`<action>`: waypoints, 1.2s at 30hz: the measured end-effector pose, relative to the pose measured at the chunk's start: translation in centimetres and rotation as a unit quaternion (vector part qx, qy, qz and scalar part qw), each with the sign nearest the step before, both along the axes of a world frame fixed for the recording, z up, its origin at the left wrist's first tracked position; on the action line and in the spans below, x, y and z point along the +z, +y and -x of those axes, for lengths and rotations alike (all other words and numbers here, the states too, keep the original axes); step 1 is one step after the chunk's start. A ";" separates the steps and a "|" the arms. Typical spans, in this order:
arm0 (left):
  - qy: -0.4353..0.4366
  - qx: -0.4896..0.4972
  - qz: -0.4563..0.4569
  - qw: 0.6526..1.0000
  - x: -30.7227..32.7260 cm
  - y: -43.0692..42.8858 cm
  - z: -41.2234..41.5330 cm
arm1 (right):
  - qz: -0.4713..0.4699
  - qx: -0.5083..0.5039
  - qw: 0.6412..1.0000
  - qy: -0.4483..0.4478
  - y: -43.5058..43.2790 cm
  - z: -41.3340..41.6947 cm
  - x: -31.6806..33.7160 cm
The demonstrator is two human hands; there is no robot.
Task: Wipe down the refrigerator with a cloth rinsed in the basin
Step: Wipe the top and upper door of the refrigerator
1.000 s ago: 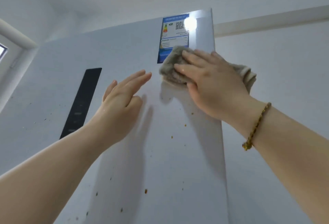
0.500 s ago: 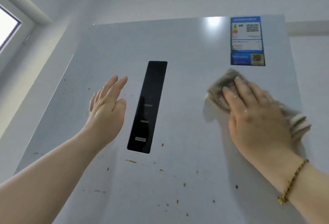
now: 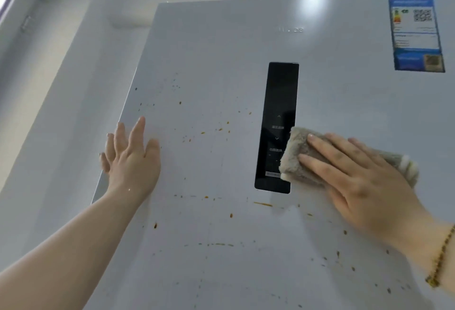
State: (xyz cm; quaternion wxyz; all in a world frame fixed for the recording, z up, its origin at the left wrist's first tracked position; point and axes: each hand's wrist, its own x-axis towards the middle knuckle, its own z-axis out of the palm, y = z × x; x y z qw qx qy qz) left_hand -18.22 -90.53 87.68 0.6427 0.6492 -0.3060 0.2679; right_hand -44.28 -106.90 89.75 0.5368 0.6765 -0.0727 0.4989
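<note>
Speckled refrigerator [image 3: 221,76] ahead: your right grip [image 3: 357,181] presses the cloth [image 3: 294,157] flat-fingered onto the control panel [image 3: 278,93]; left grip [image 3: 134,159] wide, empty, likely bracing.

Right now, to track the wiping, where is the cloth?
Head view, right side: the cloth is pressed against the refrigerator door under the right hand, its left edge overlapping the black control panel.

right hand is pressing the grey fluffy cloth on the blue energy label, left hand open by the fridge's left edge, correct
Not quite. In the head view the right hand presses the grey fluffy cloth on the right edge of the black glossy control panel, not the blue energy label. The left hand is open by the left edge of the pale grey refrigerator.
</note>
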 end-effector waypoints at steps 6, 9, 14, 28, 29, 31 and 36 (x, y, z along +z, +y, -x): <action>0.062 -0.023 0.035 0.997 0.0 0.7 -2.5 | -0.183 0.020 0.950 -0.252 1.4 -0.3 3.9; 0.104 -0.104 0.113 0.983 -0.3 0.9 -3.2 | -0.091 0.010 0.985 -0.146 1.7 -2.8 -0.7; 0.118 -0.181 0.159 0.963 -0.8 1.8 -4.0 | -0.027 -0.025 0.999 -0.029 1.2 -2.6 -0.5; 0.124 -0.360 0.140 0.914 -1.6 4.3 -6.1 | 0.034 -0.029 0.997 0.066 2.7 -5.5 -3.0; 0.125 -0.369 0.149 0.909 -1.6 4.4 -6.0 | 0.021 -0.024 0.999 0.029 2.8 -5.9 -1.3; 0.123 -0.383 0.160 0.902 -1.7 4.7 -6.2 | -0.045 -0.014 0.995 -0.084 3.6 -7.1 1.6; 0.121 -0.409 0.158 0.891 -1.7 5.2 -7.0 | -0.017 0.013 0.999 -0.043 5.7 -12.6 -1.6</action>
